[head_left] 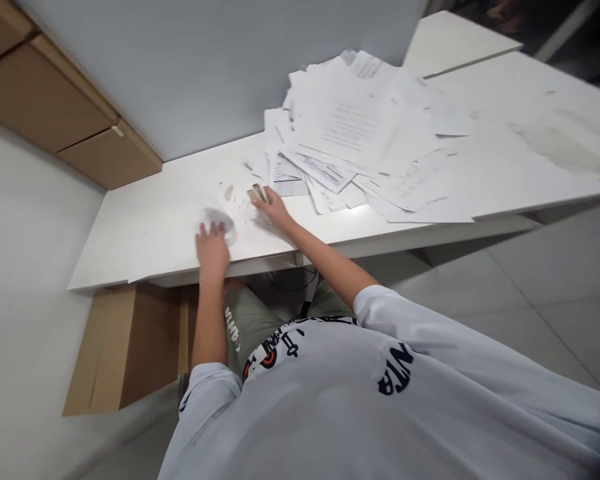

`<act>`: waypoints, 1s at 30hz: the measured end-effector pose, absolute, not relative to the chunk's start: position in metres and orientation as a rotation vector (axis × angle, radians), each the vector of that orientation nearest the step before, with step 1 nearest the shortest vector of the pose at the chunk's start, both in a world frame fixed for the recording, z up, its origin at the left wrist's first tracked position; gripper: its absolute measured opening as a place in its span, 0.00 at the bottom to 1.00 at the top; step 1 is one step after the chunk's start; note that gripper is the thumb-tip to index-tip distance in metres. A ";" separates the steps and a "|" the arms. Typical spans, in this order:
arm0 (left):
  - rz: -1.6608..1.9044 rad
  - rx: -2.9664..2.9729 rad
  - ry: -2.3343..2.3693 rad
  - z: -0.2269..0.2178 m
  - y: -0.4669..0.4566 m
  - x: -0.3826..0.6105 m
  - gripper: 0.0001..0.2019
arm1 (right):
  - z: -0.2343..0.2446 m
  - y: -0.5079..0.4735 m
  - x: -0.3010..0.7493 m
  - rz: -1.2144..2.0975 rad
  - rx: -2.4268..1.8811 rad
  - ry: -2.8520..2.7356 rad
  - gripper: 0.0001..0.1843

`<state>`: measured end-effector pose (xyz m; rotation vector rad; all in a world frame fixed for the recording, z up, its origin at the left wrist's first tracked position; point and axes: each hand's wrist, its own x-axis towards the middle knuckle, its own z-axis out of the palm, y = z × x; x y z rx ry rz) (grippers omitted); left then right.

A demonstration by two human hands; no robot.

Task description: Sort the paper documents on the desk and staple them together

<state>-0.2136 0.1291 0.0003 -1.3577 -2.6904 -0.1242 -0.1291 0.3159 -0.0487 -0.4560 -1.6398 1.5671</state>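
My right hand [275, 208] is closed around a small yellowish object with a dark part [257, 194], held just over the white desk [175, 193]; its exact kind is unclear. To the left, my left hand [213, 248] lies near the desk's front edge with fingers stretched forward and a little apart. Its fingertips reach a blurred, whitish, crumpled-looking piece [221, 223], perhaps paper. Small scraps and flakes [229, 193] lie on the desktop between and beyond the hands.
A large loose heap of printed papers [355, 127] spreads right of my hands, some sheets reaching the front edge. A grey partition [230, 67] rises behind the desk. Brown cabinets [45, 93] hang at upper left; a cardboard box [100, 347] stands below the desk.
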 end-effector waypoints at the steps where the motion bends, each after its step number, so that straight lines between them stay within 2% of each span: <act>1: -0.104 -1.382 -2.727 -0.010 0.127 -0.203 0.28 | -0.052 0.314 -0.128 1.522 -0.475 -1.615 0.31; 8: -0.336 -1.496 -2.631 -0.055 0.085 -0.146 0.30 | -0.074 0.316 -0.128 1.476 -0.567 -1.542 0.26; 18: -0.556 -1.442 -2.636 -0.064 0.057 -0.159 0.33 | -0.069 0.312 -0.122 1.373 -0.639 -1.842 0.30; 24: -0.702 -1.294 -2.633 -0.066 0.025 -0.177 0.36 | -0.052 0.305 -0.107 1.004 -0.683 -2.116 0.26; 30: -0.725 -1.238 -2.661 -0.065 0.017 -0.173 0.32 | -0.052 0.307 -0.106 0.622 -0.797 -2.309 0.28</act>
